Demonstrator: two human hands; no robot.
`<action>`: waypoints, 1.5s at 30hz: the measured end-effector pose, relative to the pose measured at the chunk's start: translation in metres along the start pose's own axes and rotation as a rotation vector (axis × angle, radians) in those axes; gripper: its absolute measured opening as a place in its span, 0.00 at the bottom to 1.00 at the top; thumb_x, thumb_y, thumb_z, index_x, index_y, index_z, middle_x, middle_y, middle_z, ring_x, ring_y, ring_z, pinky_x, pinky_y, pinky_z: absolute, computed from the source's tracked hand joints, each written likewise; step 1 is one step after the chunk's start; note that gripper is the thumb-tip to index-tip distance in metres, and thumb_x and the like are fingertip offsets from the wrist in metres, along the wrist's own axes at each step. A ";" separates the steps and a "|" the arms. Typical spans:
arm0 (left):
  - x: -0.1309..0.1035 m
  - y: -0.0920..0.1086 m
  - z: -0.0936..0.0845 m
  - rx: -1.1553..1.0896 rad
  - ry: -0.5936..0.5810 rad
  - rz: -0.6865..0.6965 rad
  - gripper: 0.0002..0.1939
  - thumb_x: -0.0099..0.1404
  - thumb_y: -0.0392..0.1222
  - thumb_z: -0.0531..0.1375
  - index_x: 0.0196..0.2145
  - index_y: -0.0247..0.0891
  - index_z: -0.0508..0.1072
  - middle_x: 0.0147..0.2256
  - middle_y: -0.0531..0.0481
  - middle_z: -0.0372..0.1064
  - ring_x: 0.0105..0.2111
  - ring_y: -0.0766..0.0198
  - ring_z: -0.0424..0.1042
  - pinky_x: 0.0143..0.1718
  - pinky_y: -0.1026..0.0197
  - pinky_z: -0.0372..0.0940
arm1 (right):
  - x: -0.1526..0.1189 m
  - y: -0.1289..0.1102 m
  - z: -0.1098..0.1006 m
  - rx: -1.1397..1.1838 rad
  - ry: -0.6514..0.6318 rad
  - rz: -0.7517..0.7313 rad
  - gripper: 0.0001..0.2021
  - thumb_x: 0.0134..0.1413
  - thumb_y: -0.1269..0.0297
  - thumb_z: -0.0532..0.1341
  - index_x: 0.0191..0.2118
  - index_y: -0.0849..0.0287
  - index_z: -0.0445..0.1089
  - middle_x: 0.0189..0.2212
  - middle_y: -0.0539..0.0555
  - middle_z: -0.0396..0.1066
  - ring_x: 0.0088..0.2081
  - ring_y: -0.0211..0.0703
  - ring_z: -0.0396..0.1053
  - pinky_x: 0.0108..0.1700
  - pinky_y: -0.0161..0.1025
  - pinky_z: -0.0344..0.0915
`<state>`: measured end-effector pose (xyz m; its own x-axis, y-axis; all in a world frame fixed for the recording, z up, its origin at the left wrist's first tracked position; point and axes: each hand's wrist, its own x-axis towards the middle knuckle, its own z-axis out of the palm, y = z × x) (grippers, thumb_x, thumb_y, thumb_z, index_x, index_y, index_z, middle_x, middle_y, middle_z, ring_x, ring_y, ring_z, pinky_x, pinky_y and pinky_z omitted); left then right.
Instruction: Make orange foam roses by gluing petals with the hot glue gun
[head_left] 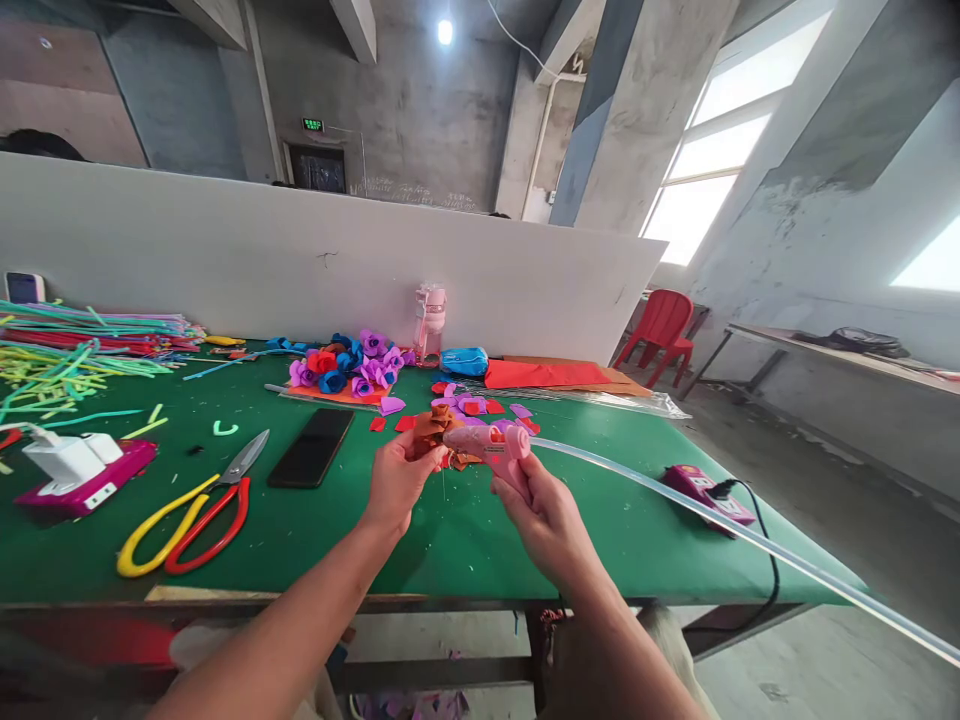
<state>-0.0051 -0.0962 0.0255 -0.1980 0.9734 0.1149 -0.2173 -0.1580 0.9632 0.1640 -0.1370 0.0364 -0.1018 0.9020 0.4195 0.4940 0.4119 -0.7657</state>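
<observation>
My left hand point(401, 478) pinches a brown paper flower point(433, 428) above the middle of the green table point(300, 545). My right hand point(546, 515) is wrapped around the handle of a pink glue gun point(491, 447). Its nozzle points left and meets the side of the flower; whether it touches cannot be told. A long clear glue stick point(645, 482) runs out of the gun's back toward the lower right. Behind both hands lie loose purple and red paper petals point(405, 423). Finished purple, blue and red paper flowers point(352, 362) are piled further back.
Scissors point(217, 510) with yellow and red handles and a black phone point(311, 448) lie at left. Power strips point(90, 480) sit on both sides. Pipe cleaners point(97, 335) are heaped at far left. A pink bottle point(430, 322) stands against the white partition point(300, 240).
</observation>
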 end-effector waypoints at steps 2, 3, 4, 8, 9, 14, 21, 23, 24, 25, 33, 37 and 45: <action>0.001 -0.002 -0.001 -0.004 -0.005 0.003 0.16 0.45 0.33 0.62 0.36 0.34 0.77 0.25 0.52 0.72 0.24 0.70 0.63 0.28 0.66 0.60 | 0.000 0.000 0.000 -0.012 -0.032 0.004 0.07 0.54 0.61 0.55 0.35 0.59 0.64 0.21 0.45 0.60 0.22 0.34 0.54 0.24 0.31 0.51; 0.001 -0.003 -0.001 -0.005 -0.006 0.005 0.17 0.45 0.32 0.62 0.36 0.34 0.77 0.26 0.52 0.72 0.24 0.70 0.64 0.28 0.66 0.60 | 0.000 0.000 -0.001 -0.020 -0.044 0.004 0.08 0.54 0.61 0.55 0.37 0.59 0.65 0.21 0.45 0.60 0.22 0.34 0.54 0.24 0.31 0.51; 0.001 -0.003 -0.001 -0.004 -0.007 0.005 0.17 0.45 0.32 0.61 0.36 0.34 0.77 0.26 0.52 0.72 0.24 0.70 0.64 0.28 0.66 0.60 | 0.000 0.000 -0.001 -0.025 -0.049 0.003 0.09 0.54 0.61 0.55 0.38 0.59 0.65 0.20 0.45 0.59 0.22 0.34 0.54 0.24 0.31 0.51; 0.001 -0.002 0.000 -0.015 -0.008 0.000 0.17 0.45 0.34 0.63 0.36 0.35 0.77 0.26 0.52 0.73 0.24 0.70 0.64 0.28 0.66 0.60 | -0.001 -0.002 -0.002 -0.020 -0.021 -0.004 0.10 0.54 0.61 0.54 0.39 0.60 0.66 0.20 0.45 0.59 0.22 0.34 0.53 0.24 0.31 0.51; 0.001 -0.001 0.000 -0.017 -0.005 -0.002 0.17 0.45 0.34 0.63 0.36 0.35 0.77 0.26 0.52 0.72 0.24 0.70 0.64 0.28 0.66 0.60 | -0.001 -0.003 -0.002 -0.015 -0.012 -0.006 0.10 0.54 0.61 0.54 0.39 0.60 0.66 0.20 0.45 0.60 0.22 0.34 0.53 0.24 0.31 0.51; 0.000 -0.002 0.001 -0.028 -0.004 -0.005 0.16 0.45 0.33 0.63 0.35 0.34 0.77 0.24 0.53 0.71 0.23 0.71 0.63 0.27 0.66 0.60 | 0.001 -0.002 -0.001 -0.019 -0.022 0.013 0.11 0.54 0.62 0.55 0.42 0.60 0.66 0.20 0.45 0.61 0.22 0.34 0.54 0.24 0.31 0.51; 0.001 -0.002 0.000 -0.033 -0.002 -0.002 0.17 0.45 0.33 0.63 0.36 0.35 0.78 0.24 0.53 0.71 0.23 0.70 0.64 0.27 0.66 0.60 | -0.001 -0.004 -0.004 -0.022 -0.023 0.012 0.12 0.54 0.62 0.55 0.43 0.60 0.67 0.22 0.46 0.62 0.23 0.35 0.55 0.25 0.31 0.53; 0.000 -0.002 0.001 -0.020 -0.006 0.003 0.16 0.45 0.34 0.65 0.35 0.35 0.78 0.24 0.53 0.71 0.23 0.70 0.64 0.27 0.66 0.60 | -0.001 -0.004 -0.003 -0.017 -0.007 0.008 0.12 0.54 0.61 0.55 0.43 0.60 0.67 0.21 0.46 0.62 0.22 0.35 0.54 0.24 0.32 0.52; 0.000 -0.002 0.001 -0.014 -0.006 0.003 0.15 0.45 0.35 0.65 0.35 0.34 0.78 0.24 0.53 0.71 0.23 0.70 0.64 0.27 0.66 0.60 | -0.001 -0.003 -0.002 -0.020 -0.001 0.011 0.12 0.54 0.61 0.55 0.42 0.60 0.67 0.21 0.46 0.62 0.22 0.35 0.54 0.24 0.32 0.51; 0.000 -0.002 0.001 -0.012 -0.005 0.002 0.14 0.45 0.35 0.65 0.34 0.34 0.78 0.24 0.53 0.71 0.23 0.70 0.63 0.27 0.66 0.60 | 0.000 -0.003 -0.002 -0.025 -0.001 0.016 0.11 0.54 0.61 0.55 0.41 0.60 0.67 0.21 0.46 0.62 0.22 0.35 0.54 0.24 0.32 0.51; 0.001 -0.004 -0.001 -0.018 -0.004 0.006 0.15 0.45 0.33 0.64 0.35 0.34 0.77 0.24 0.53 0.71 0.23 0.70 0.64 0.27 0.66 0.60 | 0.000 -0.003 -0.003 0.009 -0.012 0.032 0.08 0.53 0.61 0.55 0.36 0.60 0.66 0.21 0.46 0.59 0.22 0.34 0.54 0.24 0.32 0.51; 0.000 -0.002 0.001 -0.027 -0.003 0.002 0.15 0.45 0.35 0.65 0.34 0.34 0.78 0.24 0.53 0.71 0.23 0.70 0.64 0.27 0.66 0.60 | 0.000 -0.001 -0.002 0.025 0.007 0.032 0.08 0.53 0.61 0.56 0.36 0.59 0.66 0.20 0.46 0.60 0.21 0.34 0.54 0.24 0.32 0.51; 0.001 -0.005 -0.002 -0.103 -0.028 -0.033 0.13 0.45 0.35 0.67 0.33 0.35 0.78 0.25 0.52 0.72 0.23 0.71 0.64 0.26 0.66 0.60 | 0.002 -0.001 -0.009 0.290 -0.096 0.154 0.11 0.52 0.55 0.57 0.34 0.59 0.64 0.24 0.49 0.64 0.22 0.34 0.55 0.23 0.32 0.52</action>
<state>-0.0063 -0.0944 0.0205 -0.1630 0.9824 0.0916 -0.3210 -0.1405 0.9366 0.1714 -0.1369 0.0422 -0.1327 0.9589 0.2507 0.2455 0.2768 -0.9290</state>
